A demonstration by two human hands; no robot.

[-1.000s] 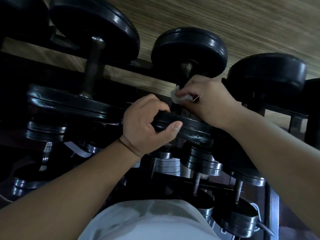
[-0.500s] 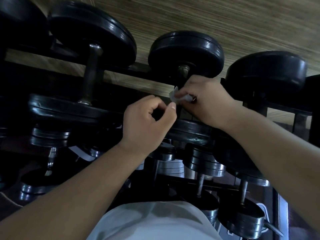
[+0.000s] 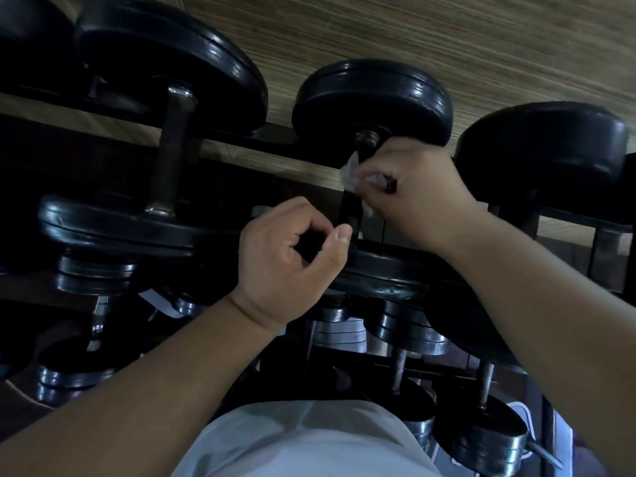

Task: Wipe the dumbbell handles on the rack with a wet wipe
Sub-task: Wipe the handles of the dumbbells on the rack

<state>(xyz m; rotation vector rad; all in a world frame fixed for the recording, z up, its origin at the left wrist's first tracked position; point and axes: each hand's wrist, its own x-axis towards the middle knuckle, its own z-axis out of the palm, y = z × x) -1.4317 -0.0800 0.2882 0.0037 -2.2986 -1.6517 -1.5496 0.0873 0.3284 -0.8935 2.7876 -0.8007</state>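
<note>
Now, wet wipe [image 3: 349, 175]: a small white crumpled wad, pinched in the right hand [image 3: 416, 194] and pressed on the upper part of the middle dumbbell's handle [image 3: 351, 210].
Right hand: fingers curled round wipe and bar together; only a corner of the wipe shows past the fingertips.
Left hand [image 3: 285, 266]: fingers curled, thumb tip meeting the forefinger, nothing visible inside it; it hangs just beside the low end of the same handle, above the near head [image 3: 382, 273].
Middle dumbbell: lies across the top rail of the rack [image 3: 275, 146], far head [image 3: 371, 105] away from the person, near head towards them.
Left dumbbell handle [image 3: 172, 153]: bare metal, dull and brownish, with no hand on it.
Right dumbbell [image 3: 540, 149]: handle hidden behind the right forearm.
Lower tier: chrome dumbbells [image 3: 481, 438], handles short and thin.
Handling, wipe: judged light, limp and damp; likely to bunch or tear if dragged hard, so wrap it round the bar and slide along it.
Handling, dumbbell: judged heavy and rigid, with glossy black heads; best left seated on the rail.
Hold point: the bar between the heads; steady the near head if the dumbbell rolls.
Risk: a finger caught between bar and head.
</note>
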